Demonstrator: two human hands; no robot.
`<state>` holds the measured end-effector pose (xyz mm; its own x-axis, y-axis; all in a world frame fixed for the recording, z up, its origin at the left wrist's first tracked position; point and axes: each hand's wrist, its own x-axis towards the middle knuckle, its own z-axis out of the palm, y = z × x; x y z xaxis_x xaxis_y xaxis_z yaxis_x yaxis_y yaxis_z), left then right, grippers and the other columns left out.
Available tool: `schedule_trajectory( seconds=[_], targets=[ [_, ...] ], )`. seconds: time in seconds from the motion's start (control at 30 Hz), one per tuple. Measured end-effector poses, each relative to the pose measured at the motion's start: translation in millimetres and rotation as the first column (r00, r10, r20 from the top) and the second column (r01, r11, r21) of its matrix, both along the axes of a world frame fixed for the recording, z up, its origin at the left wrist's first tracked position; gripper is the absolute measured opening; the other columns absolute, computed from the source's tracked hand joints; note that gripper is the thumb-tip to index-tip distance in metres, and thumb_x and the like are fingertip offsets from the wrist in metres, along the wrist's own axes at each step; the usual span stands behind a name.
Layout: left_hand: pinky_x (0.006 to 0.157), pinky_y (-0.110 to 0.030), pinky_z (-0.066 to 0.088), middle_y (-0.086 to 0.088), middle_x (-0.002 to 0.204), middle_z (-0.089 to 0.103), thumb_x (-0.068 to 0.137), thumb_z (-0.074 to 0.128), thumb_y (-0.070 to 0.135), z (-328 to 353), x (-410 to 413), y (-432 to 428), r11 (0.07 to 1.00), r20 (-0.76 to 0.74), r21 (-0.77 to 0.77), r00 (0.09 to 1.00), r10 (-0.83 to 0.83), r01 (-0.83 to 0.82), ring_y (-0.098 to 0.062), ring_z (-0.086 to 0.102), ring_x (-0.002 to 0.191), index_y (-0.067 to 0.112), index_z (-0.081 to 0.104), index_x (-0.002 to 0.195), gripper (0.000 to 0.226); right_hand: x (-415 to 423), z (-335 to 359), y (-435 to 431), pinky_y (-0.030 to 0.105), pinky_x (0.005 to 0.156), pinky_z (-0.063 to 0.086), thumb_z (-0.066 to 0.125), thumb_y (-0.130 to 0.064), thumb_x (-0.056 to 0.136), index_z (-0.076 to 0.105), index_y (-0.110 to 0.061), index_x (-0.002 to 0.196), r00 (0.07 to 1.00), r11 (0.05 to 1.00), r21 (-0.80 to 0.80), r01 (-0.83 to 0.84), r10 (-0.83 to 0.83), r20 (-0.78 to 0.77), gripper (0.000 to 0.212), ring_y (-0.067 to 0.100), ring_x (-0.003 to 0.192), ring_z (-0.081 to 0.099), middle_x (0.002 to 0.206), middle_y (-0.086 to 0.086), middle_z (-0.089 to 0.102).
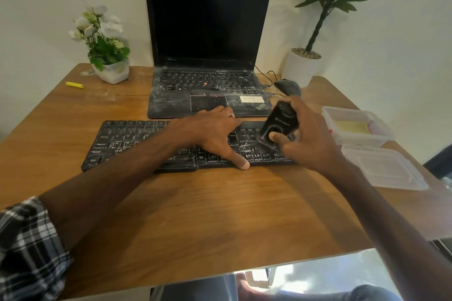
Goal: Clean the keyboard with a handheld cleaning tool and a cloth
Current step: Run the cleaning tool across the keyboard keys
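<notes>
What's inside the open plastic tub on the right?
A flat pale-yellow pad, probably the cloth, lies in the tub. Whatever is beneath it is covered, and the frosted walls blur the rest. The lid lies separately, nearer the person.

The keyboard (151, 144) was black with white streaks, the desk (195, 215) brown wood-grain, the sleeve (27, 247) black-and-white plaid.
</notes>
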<state>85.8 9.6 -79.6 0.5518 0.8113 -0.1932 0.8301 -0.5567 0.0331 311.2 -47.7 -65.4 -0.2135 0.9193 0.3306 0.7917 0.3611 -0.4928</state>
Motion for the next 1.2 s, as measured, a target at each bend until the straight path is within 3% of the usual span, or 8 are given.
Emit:
schedule_trajectory(
  seconds=[0.13, 0.23, 0.37, 0.53, 0.7, 0.77, 0.87, 1.2],
  targets=[
    [0.104, -0.045, 0.039, -0.002, 0.155, 0.035, 0.064, 0.060, 0.097, -1, 0, 1, 1.000, 0.012, -0.002, 1.000, -0.005, 0.005, -0.021, 0.034, 0.139, 0.023, 0.029, 0.162, 0.126, -14, 2, -5, 0.015, 0.067, 0.051, 0.083, -0.018, 0.080, 0.047, -0.023, 0.128, 0.994, 0.994, -0.052, -0.091, 0.094, 0.050, 0.060, 0.007, 0.093, 0.064, 0.107, -0.007, 0.064],
    [0.104, -0.045, 0.039, -0.001, 0.153, 0.036, 0.064, 0.061, 0.096, -1, -1, 1, 1.000, 0.028, -0.008, 1.000, -0.012, 0.012, -0.021, 0.035, 0.138, 0.026, 0.031, 0.161, 0.124, -18, 8, 3, 0.011, 0.064, 0.047, 0.083, -0.016, 0.080, 0.046, -0.023, 0.127, 0.997, 0.998, -0.001, -0.055, 0.055, 0.050, 0.060, 0.008, 0.095, 0.060, 0.108, -0.008, 0.062],
    [0.098, -0.042, 0.041, 0.002, 0.140, 0.043, 0.063, 0.064, 0.095, 0, -3, 1, 1.000, 0.053, 0.013, 0.998, -0.018, 0.017, -0.017, 0.040, 0.128, 0.025, 0.045, 0.145, 0.110, -32, 1, 4, 0.033, 0.073, 0.060, 0.081, -0.014, 0.079, 0.045, -0.026, 0.125, 0.982, 0.989, -0.028, -0.142, 0.144, 0.125, 0.060, 0.016, 0.092, 0.066, 0.104, -0.004, 0.066],
    [0.092, -0.039, 0.039, 0.005, 0.131, 0.044, 0.060, 0.062, 0.098, -1, -3, 2, 1.000, 0.071, 0.008, 0.997, -0.028, 0.027, -0.016, 0.041, 0.123, 0.027, 0.046, 0.143, 0.110, -28, 6, 14, 0.040, 0.075, 0.059, 0.083, -0.012, 0.077, 0.049, -0.021, 0.121, 0.982, 0.986, 0.016, -0.167, 0.165, 0.088, 0.057, 0.016, 0.091, 0.066, 0.102, -0.002, 0.066],
    [0.091, -0.043, 0.045, 0.005, 0.123, 0.045, 0.058, 0.065, 0.099, -3, -4, 5, 1.000, 0.099, 0.006, 0.995, -0.014, 0.014, -0.015, 0.044, 0.113, 0.028, 0.052, 0.125, 0.098, -30, 11, 17, 0.020, 0.069, 0.055, 0.084, -0.013, 0.077, 0.049, -0.025, 0.119, 0.949, 0.956, -0.058, -0.287, 0.292, 0.122, 0.056, 0.006, 0.088, 0.064, 0.100, -0.012, 0.062],
    [0.090, -0.042, 0.044, 0.006, 0.123, 0.045, 0.057, 0.064, 0.100, -4, -4, 7, 1.000, 0.099, 0.009, 0.995, -0.011, 0.010, -0.015, 0.044, 0.113, 0.030, 0.050, 0.116, 0.093, -29, 14, 21, 0.024, 0.072, 0.057, 0.085, -0.015, 0.077, 0.049, -0.025, 0.121, 0.955, 0.963, -0.036, -0.268, 0.270, 0.126, 0.058, 0.008, 0.090, 0.063, 0.102, -0.010, 0.063],
    [0.089, -0.043, 0.049, 0.008, 0.125, 0.050, 0.048, 0.059, 0.106, -6, -5, 9, 1.000, 0.125, 0.012, 0.992, -0.009, 0.007, -0.014, 0.050, 0.114, 0.029, 0.054, 0.127, 0.111, -31, 14, 20, 0.034, 0.073, 0.058, 0.084, -0.014, 0.077, 0.050, -0.026, 0.117, 0.921, 0.936, -0.080, -0.342, 0.351, 0.171, 0.054, 0.008, 0.088, 0.064, 0.100, -0.009, 0.064],
    [0.092, -0.045, 0.054, 0.012, 0.127, 0.061, 0.040, 0.061, 0.108, -8, -6, 10, 0.999, 0.245, -0.033, 0.969, 0.011, -0.004, -0.013, 0.059, 0.115, 0.033, 0.059, 0.130, 0.118, -32, 27, 24, 0.025, 0.071, 0.055, 0.082, -0.013, 0.079, 0.054, -0.025, 0.117, 0.875, 0.881, -0.194, -0.433, 0.462, 0.147, 0.048, 0.004, 0.090, 0.064, 0.100, -0.011, 0.064]
  ],
)
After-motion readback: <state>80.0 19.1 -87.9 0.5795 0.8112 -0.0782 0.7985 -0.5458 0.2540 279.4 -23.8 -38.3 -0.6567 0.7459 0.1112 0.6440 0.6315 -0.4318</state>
